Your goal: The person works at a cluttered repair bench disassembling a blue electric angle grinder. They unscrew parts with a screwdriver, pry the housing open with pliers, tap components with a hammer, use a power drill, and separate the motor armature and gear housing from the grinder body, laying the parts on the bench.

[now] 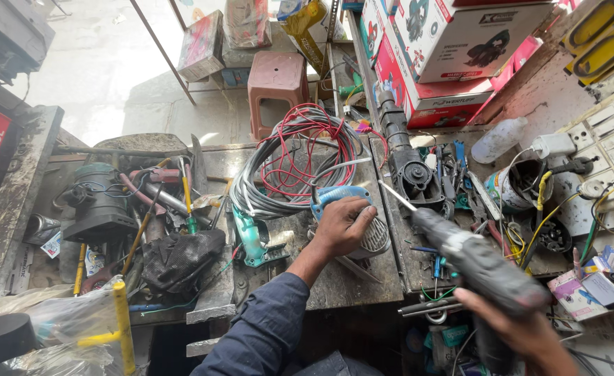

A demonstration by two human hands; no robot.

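Note:
My left hand (341,226) rests on a blue and grey power tool body (362,223) lying on the workbench, fingers curled over its vented housing. My right hand (522,334) grips a dark cordless drill (474,261) by its handle, low at the right. The drill's thin bit (396,195) points up and left, its tip just right of the blue tool. A dark blue sleeve (265,334) covers my left forearm.
A coil of grey and red wires (286,163) lies behind the blue tool. A black rotary hammer (408,163) sits to the right, a teal tool part (251,240) to the left. Screwdrivers, a motor (98,202) and a black bag (181,261) crowd the left. Boxes (453,42) stand behind.

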